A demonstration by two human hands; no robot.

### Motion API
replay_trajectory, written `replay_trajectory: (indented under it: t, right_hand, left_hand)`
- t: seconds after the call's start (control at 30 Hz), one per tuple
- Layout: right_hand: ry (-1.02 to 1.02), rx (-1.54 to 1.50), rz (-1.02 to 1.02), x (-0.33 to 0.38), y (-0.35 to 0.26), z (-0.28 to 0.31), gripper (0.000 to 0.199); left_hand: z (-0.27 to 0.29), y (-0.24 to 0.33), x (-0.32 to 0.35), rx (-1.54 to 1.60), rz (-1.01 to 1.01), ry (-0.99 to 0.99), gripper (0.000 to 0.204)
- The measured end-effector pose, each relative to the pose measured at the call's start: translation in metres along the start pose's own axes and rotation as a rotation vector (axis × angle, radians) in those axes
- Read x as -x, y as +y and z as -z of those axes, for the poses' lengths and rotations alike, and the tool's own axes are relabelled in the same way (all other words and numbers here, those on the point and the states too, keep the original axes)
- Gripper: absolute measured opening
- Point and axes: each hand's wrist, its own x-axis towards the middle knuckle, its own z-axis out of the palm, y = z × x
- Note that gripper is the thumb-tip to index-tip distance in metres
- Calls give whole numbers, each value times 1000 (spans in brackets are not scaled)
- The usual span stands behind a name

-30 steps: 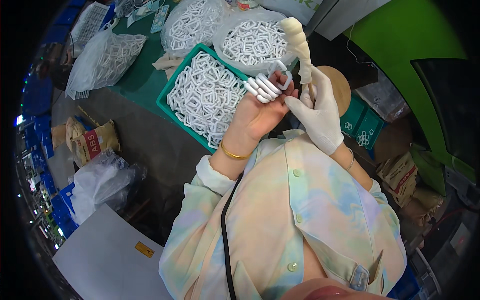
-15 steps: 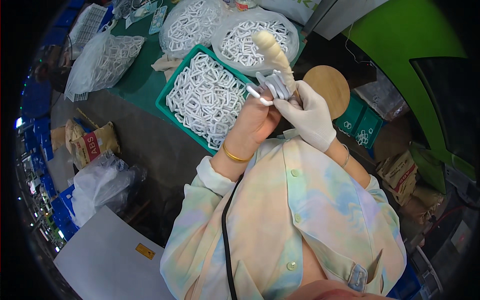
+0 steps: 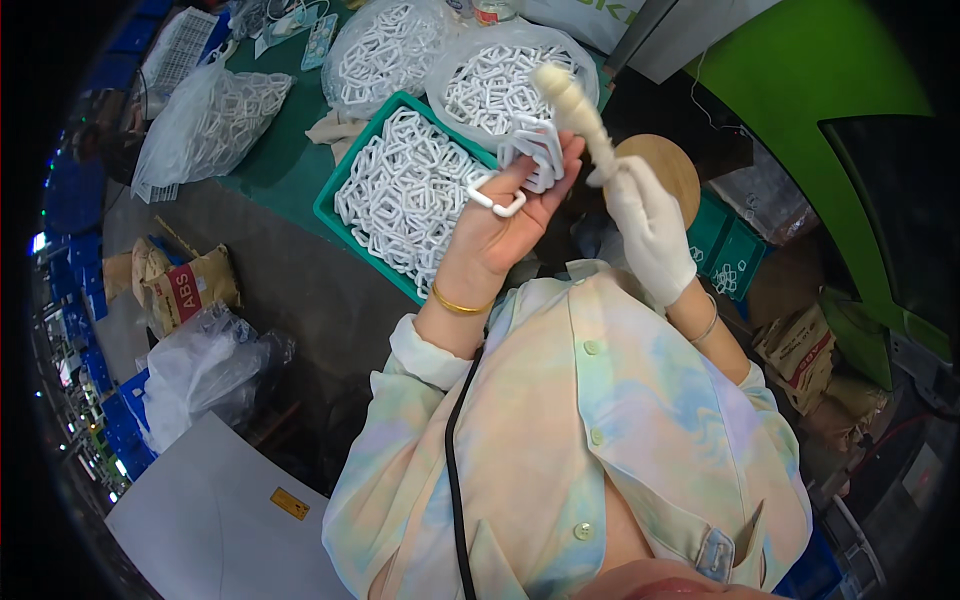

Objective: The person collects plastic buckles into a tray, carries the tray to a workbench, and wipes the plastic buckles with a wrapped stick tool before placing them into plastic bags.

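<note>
Workshop floor (image 3: 300,250), grey and cluttered, surrounds a green tabletop (image 3: 262,165) where translucent plastic bags (image 3: 385,50) full of white pieces crowd beside a teal rectangular plastic tray (image 3: 323,208) heaped with loose white links (image 3: 405,190). Just right of the tray, a person's bare left hand (image 3: 508,228), palm up and partly curled, gathers a small bundle of white plastic-looking links (image 3: 537,150) at its fingers, while a single white open-sided link (image 3: 479,195) hangs at the thumb, apart from the others. Opposite, the right hand (image 3: 650,225), in a white knit glove, is closed around the lower end of a cream-coloured wrapped stick (image 3: 572,105), which leans up and to the left; motion blur softens its thick, ridged head.

The step in hand appears to be handling the bundle alongside the stick; the next move would call for a steady left palm and a controlled stick, so that the thumb's link does not slip away. Smooth and round-barred, the bundled links form angular, elongated loops lying loosely against one another. Whether stick and bundle touch cannot be told.
</note>
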Motion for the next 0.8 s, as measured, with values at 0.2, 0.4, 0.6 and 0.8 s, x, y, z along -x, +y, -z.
replay_trajectory:
  t: [0.2, 0.4, 0.6, 0.8]
  right_hand:
    - [131, 52, 30, -5, 9, 7, 19]
    - [20, -123, -101, -15, -14, 6, 15]
    - [-71, -128, -164, -13, -10, 0, 16]
    - [183, -166, -69, -16, -6, 1, 19]
  left_hand:
    - [-2, 4, 0, -113, -35, -76, 36]
    - [-2, -8, 0, -318, -48, -71, 37]
    - [3, -6, 0, -329, -21, -100, 43]
    - [-8, -7, -3, -90, 111, -162, 53]
